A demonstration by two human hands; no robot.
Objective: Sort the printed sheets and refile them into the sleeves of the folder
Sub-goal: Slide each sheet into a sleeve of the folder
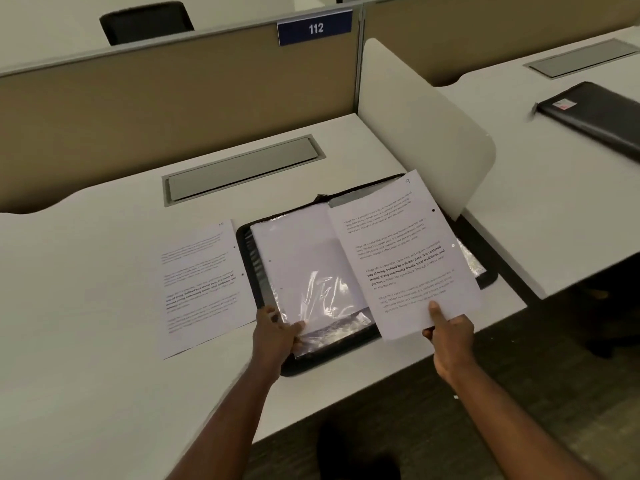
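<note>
Your right hand (450, 332) pinches a printed sheet (403, 254) above the open folder (263, 289). Your left hand (277, 332) grips a plastic sleeve (322, 296). Another sheet (201, 285) lies on the tabletop (86, 306), just beyond your left hand.

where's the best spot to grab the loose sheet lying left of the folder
Take the printed sheet marked 10 by its near bottom edge, coming from the person's side with the left hand, which sits closest. It lies flat on the desk, so slide or lift a near corner first, then pinch. Its right edge runs alongside the folder.
</note>
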